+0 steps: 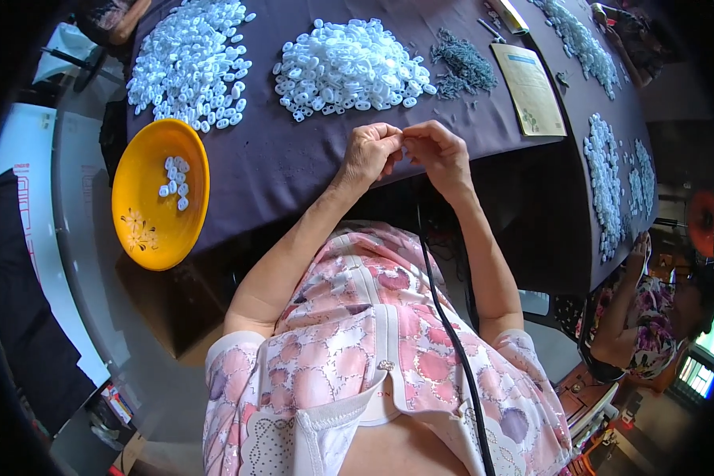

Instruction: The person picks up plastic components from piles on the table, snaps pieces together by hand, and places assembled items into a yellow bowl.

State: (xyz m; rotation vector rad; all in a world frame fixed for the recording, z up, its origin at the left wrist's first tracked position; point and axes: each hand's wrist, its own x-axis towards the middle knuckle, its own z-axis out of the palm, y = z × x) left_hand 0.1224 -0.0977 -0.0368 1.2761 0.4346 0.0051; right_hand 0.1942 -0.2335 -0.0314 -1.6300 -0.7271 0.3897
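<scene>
My left hand (369, 152) and my right hand (441, 155) meet at the table's front edge, fingertips pinched together. A small white plastic piece (405, 151) shows in part at my right fingers; the rest is covered by them. Whatever my left fingertips pinch is hidden. Beyond my hands lies a heap of small white oval plastic pieces with holes (349, 67). To its right is a smaller pile of tiny dark grey-green parts (462, 65). An orange oval bowl (140, 198) at the left holds several of the white pieces (174, 179).
Another white heap (189, 67) lies at the far left of the dark tablecloth (285, 163). A tan notebook (528, 91) lies at the right. More white pieces (603, 186) spread along the right side, where other people sit. A black cable (444, 317) hangs down my front.
</scene>
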